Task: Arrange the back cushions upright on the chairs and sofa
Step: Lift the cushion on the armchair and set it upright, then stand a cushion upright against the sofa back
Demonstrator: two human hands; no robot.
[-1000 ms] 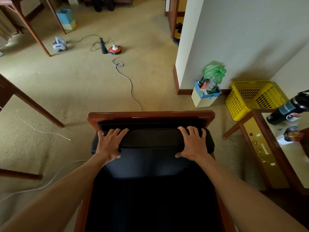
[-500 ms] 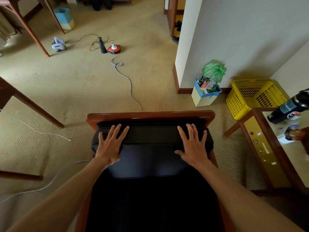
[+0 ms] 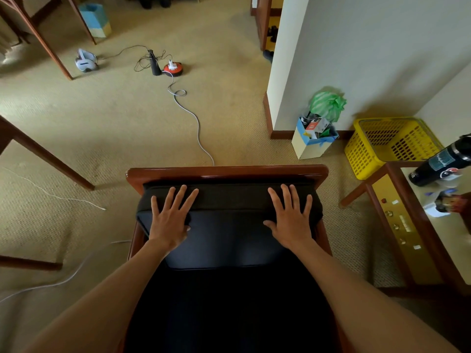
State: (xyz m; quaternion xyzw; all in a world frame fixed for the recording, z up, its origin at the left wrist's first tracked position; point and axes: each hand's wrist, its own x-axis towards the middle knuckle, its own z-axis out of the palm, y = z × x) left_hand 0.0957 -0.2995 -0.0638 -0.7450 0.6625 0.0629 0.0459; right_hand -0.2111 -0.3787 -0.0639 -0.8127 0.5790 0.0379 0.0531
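Now both flat hands, left hand (image 3: 170, 220) and right hand (image 3: 290, 220), press the back cushion (image 3: 229, 225).

A lived-in home sitting room is showing here: beige carpet (image 3: 127, 118) is covering the floor, a wooden armchair (image 3: 226, 173) is sitting at centre, and a yellow laundry basket (image 3: 367, 154) is resting at right.

chair frame (image 3: 226, 171): glossy wood | back cushion (image 3: 229, 225): smooth, possibly leather

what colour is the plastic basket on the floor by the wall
Yellow. The basket with perforated sides shows best in the head view, at right beside the side table.
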